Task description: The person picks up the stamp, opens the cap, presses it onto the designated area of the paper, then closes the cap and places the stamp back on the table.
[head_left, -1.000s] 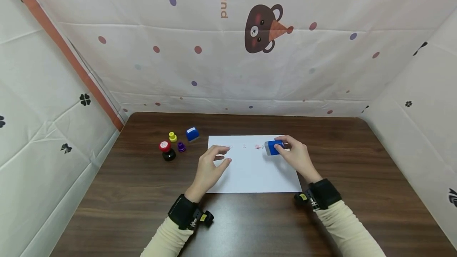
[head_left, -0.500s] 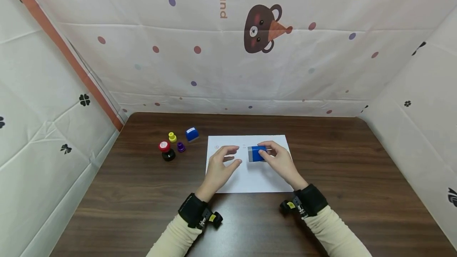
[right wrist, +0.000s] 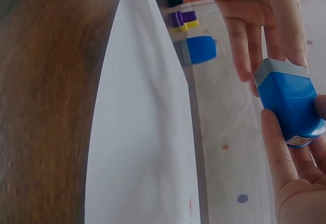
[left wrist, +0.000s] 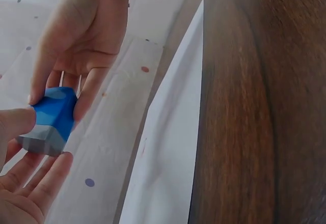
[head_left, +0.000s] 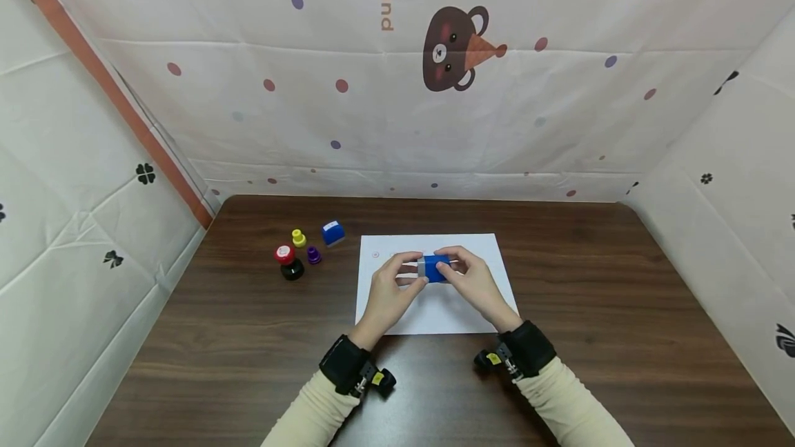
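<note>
A blue stamp with a grey end is held above a white sheet of paper. My right hand grips its blue body between thumb and fingers. From the other side, my left hand has its thumb and fingers around the grey end. The left wrist view shows the left thumb along one side of the stamp, fingers opposite. In the right wrist view, a small label shows on the bottom of the stamp. Faint small prints mark the upper paper, partly hidden by the hands.
Left of the paper stand a second blue stamp, a yellow stamp, a purple stamp and a black stamp with a red top. Printed cloth walls the brown wooden table at the back and sides.
My right hand has carried the blue stamp leftward over the paper. My left hand has moved right, and its thumb and fingers have come onto the stamp's grey end.
</note>
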{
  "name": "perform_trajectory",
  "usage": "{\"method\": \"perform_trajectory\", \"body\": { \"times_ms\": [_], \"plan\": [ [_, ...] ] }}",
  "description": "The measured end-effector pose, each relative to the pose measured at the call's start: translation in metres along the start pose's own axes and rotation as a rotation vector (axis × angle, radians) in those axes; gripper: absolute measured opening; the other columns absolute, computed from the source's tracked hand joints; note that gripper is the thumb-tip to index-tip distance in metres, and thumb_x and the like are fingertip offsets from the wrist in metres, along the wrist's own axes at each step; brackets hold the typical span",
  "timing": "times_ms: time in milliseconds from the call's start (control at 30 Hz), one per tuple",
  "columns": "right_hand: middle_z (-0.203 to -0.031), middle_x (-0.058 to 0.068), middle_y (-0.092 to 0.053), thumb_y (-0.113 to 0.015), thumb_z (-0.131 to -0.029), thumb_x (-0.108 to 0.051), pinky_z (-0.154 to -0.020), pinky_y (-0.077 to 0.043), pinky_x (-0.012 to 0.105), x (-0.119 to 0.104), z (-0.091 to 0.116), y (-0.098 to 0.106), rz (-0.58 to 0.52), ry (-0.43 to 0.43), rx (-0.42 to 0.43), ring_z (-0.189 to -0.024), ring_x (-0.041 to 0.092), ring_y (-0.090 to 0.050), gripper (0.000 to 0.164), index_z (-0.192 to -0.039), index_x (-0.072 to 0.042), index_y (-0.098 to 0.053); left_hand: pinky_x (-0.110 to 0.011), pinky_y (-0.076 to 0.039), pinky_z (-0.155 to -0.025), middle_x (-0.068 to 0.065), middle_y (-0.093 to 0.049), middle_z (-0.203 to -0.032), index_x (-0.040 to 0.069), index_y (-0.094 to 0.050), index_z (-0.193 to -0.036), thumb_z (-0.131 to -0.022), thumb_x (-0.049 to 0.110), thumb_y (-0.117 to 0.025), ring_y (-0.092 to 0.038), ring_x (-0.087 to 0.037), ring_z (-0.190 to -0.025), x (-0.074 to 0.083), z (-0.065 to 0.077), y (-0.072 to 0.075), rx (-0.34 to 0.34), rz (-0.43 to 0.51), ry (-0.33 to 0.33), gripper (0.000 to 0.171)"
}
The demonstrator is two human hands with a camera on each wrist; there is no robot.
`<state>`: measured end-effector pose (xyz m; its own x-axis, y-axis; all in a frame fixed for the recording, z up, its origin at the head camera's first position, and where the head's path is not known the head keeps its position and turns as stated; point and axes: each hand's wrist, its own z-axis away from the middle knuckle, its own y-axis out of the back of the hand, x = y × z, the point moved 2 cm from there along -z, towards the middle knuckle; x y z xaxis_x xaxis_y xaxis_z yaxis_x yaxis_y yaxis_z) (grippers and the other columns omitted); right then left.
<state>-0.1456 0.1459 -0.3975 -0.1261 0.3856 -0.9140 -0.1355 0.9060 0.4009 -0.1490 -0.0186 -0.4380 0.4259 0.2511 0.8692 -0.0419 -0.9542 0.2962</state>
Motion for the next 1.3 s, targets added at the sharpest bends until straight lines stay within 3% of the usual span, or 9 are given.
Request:
{"method": "perform_trajectory", "body": {
  "times_ms": [433,633,733,1300],
  "plan": [
    [-0.118,0.017,-0.055,-0.058,-0.09,-0.009,-0.076,-0.056,0.027,-0.002,0.001,-0.004,-0.052,0.005,-0.027,-0.096,0.029,-0.061,0.03,-0.119,-0.002,-0.054,-0.024,-0.056,-0.071,-0.005,-0.063,-0.109,0.013,-0.06,-0.111,-0.081,0.008,-0.069,-0.066,-0.016,-0.087,-0.003,0.0,0.004,0.042,0.019,0.025,0.031],
    [-0.118,0.014,-0.055,-0.058,-0.09,-0.011,-0.075,-0.056,0.025,0.018,-0.004,-0.006,-0.096,0.036,-0.038,-0.096,0.027,-0.059,0.027,-0.117,-0.005,-0.056,-0.029,-0.056,-0.073,-0.01,-0.062,-0.111,0.008,-0.059,-0.112,-0.081,0.005,-0.068,-0.066,-0.022,-0.09,0.003,0.0,0.005,0.03,0.044,0.073,0.032],
    [-0.117,0.01,-0.056,-0.059,-0.09,-0.016,-0.075,-0.056,0.026,0.031,-0.008,-0.007,-0.103,0.039,-0.035,-0.096,0.025,-0.059,0.026,-0.115,-0.01,-0.057,-0.026,-0.056,-0.073,-0.006,-0.063,-0.11,0.013,-0.06,-0.112,-0.082,0.009,-0.069,-0.066,-0.018,-0.089,-0.002,0.001,0.005,0.026,0.047,0.06,0.031],
    [-0.115,0.01,-0.056,-0.061,-0.089,-0.019,-0.077,-0.056,0.028,0.032,-0.007,-0.003,-0.127,0.032,-0.065,-0.098,0.024,-0.06,0.027,-0.115,-0.01,-0.059,-0.019,-0.054,-0.072,-0.004,-0.063,-0.109,0.012,-0.059,-0.112,-0.083,0.007,-0.067,-0.065,-0.013,-0.088,0.0,0.002,0.012,-0.034,0.02,0.051,0.03]
  ]
}}
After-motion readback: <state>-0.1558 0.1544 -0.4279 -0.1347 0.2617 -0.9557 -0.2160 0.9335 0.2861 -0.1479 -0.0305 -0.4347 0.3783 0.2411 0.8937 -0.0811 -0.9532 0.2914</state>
